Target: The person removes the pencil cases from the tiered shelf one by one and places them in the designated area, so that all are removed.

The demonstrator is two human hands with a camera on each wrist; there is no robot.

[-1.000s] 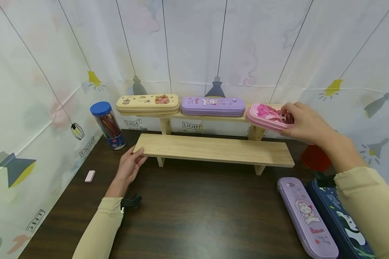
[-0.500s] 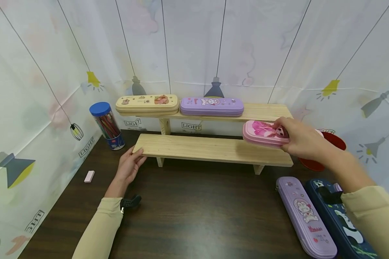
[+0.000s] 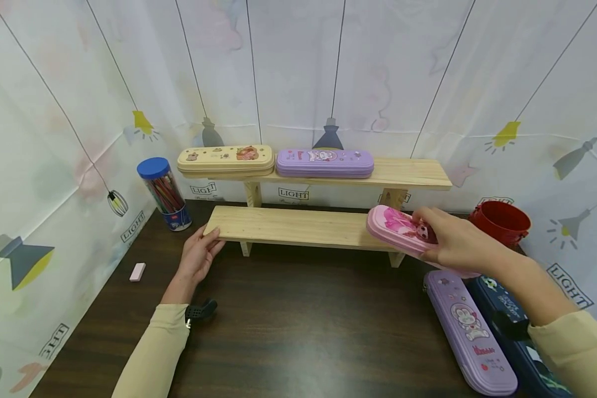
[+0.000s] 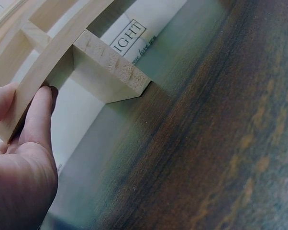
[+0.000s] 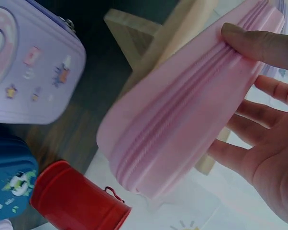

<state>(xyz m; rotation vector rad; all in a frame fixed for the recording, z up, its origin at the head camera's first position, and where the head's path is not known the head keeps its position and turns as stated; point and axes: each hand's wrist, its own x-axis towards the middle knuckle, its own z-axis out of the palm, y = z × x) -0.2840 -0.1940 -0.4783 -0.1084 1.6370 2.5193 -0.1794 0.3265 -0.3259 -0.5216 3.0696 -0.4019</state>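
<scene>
My right hand point(image 3: 455, 237) grips a pink zippered pencil case point(image 3: 395, 224) with a doll picture, above the right end of the lower board of a wooden two-tier shelf point(image 3: 298, 225). The right wrist view shows the thumb and fingers on either side of the pink case point(image 5: 182, 110). With thumb above and fingers beneath, my left hand point(image 3: 196, 258) pinches the left end of the lower board point(image 4: 34, 84). On the upper board sit a cream pencil case point(image 3: 226, 160) at left and a purple pencil case point(image 3: 325, 163) in the middle.
A lilac pencil case point(image 3: 470, 331) and a dark blue panda case point(image 3: 507, 315) lie at the right. Behind them stands a red bucket point(image 3: 499, 221). A blue-lidded jar of pencils point(image 3: 164, 193) stands left of the shelf, near a small pale eraser-like block point(image 3: 137, 271).
My right hand has taken the pink case off the upper board's right end and brought it down and nearer, over the lower board. The left hand keeps its place.
</scene>
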